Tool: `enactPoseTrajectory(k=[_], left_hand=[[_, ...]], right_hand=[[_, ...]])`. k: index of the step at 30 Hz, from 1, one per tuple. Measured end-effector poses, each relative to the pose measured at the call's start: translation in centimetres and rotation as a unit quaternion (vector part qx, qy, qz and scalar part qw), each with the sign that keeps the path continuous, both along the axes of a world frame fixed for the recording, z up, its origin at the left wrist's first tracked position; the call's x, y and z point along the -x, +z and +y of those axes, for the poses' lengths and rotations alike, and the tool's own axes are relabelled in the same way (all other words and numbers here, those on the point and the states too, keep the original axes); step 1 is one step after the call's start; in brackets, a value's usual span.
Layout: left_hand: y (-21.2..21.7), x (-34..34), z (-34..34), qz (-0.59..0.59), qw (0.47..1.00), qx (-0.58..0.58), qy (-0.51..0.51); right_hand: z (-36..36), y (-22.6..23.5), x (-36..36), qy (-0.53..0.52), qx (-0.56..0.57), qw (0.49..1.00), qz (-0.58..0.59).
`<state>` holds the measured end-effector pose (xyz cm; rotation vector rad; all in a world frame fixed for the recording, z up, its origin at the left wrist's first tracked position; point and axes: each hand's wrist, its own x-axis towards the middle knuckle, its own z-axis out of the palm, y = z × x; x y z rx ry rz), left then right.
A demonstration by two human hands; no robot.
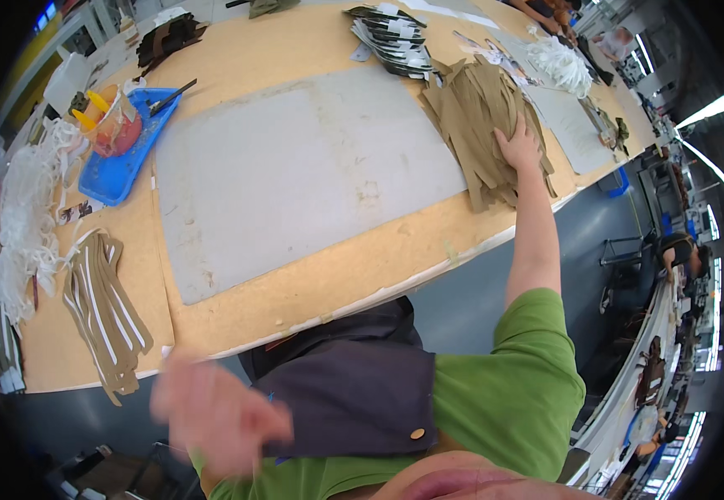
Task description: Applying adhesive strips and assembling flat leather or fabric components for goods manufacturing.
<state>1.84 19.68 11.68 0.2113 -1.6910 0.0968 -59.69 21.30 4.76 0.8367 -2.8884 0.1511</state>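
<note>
My right hand [522, 150] reaches out to the right and rests on a thick pile of tan fabric strips [470, 125]. Its fingers lie spread over the strips, thumb apart. My left hand [216, 412] is smeared by motion in front of my body, off the table's near edge, and its fingers cannot be made out. Closest to it on the table is a smaller bunch of tan strips with white strips along them [104, 308], whose ends hang over the edge. Between the two bunches lies a flat grey sheet [254, 183].
At the left, a blue tray [112, 179] carries a cup [116, 125] with yellow-handled tools. Beside it is a heap of white strips [24, 217]. Dark-and-white stacked pieces [391, 40] and white ribbons [560, 65] lie farther back. Other people are in the background.
</note>
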Motion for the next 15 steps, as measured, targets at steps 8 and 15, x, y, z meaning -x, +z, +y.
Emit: enactPoseTrajectory(k=[8, 15], left_hand=[[8.4, 1.8, 3.8, 0.234, 0.921, 0.293, -0.108], [10.1, 0.3, 5.5, 0.169, 0.962, 0.213, 0.011]], right_hand=[[-4.3, 1.8, -9.3, 0.215, 0.164, 0.947, 0.172], [-7.9, -2.0, -26.0, 0.542, 0.183, 0.820, -0.019]])
